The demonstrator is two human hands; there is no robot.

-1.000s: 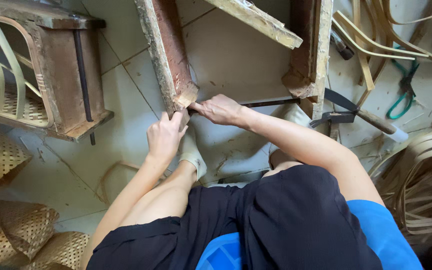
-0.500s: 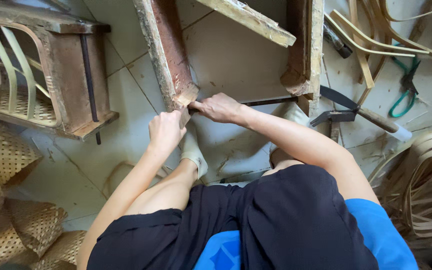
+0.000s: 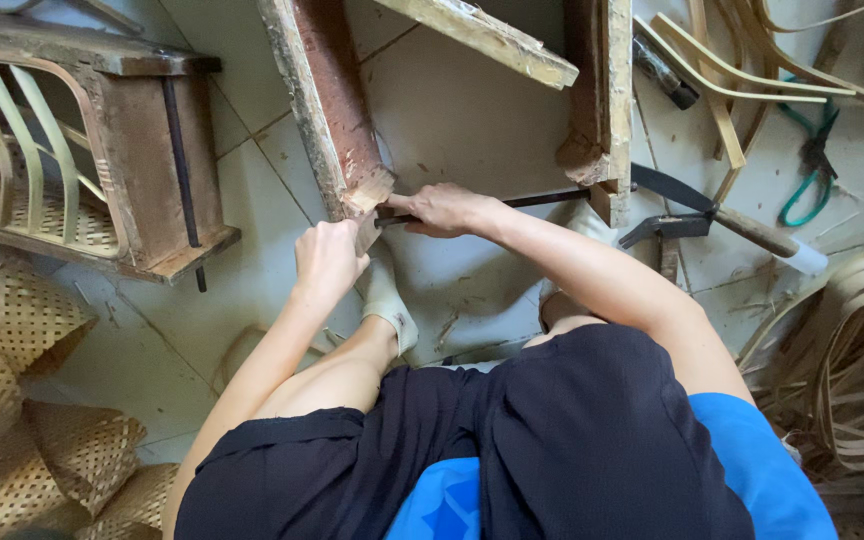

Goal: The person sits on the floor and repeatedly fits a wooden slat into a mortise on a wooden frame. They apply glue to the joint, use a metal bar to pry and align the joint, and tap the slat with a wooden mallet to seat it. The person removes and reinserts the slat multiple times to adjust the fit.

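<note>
- While the person sits over the tiled floor [image 3: 252, 260], the right hand [image 3: 444, 208] is closed around the near end of a thin dark metal rod [image 3: 542, 200] that runs from the broken end of the left wooden rail [image 3: 327, 110] across to the foot of the right wooden rail [image 3: 602, 110].
- Left hand [image 3: 327, 262]: curled just below the splintered tip of the left rail, apparently bracing it; its grip appears closed, but the fingers are turned away, so what they press on cannot be told.
- Judged good practice for this step: keep the rod level between the two rails, hold the loose rail firm with the bracing hand, and apply force along the rod, not across it, since the splintered wood looks liable to split further.
- A white-socked foot [image 3: 387, 300] lies just beneath the hands; it is best kept out of the rod's path.
- A hammer [image 3: 712, 222] lies on the floor just right of the right rail, within easy reach.
- Hidden or unclear: the rod's tip inside the right fist, whether the rod enters either rail, and the upper frame, which is cut off at the top edge.
- Woven baskets [image 3: 12, 420] at the lower left corner and cane strips [image 3: 852, 340] at the right edge are only partly in view.
</note>
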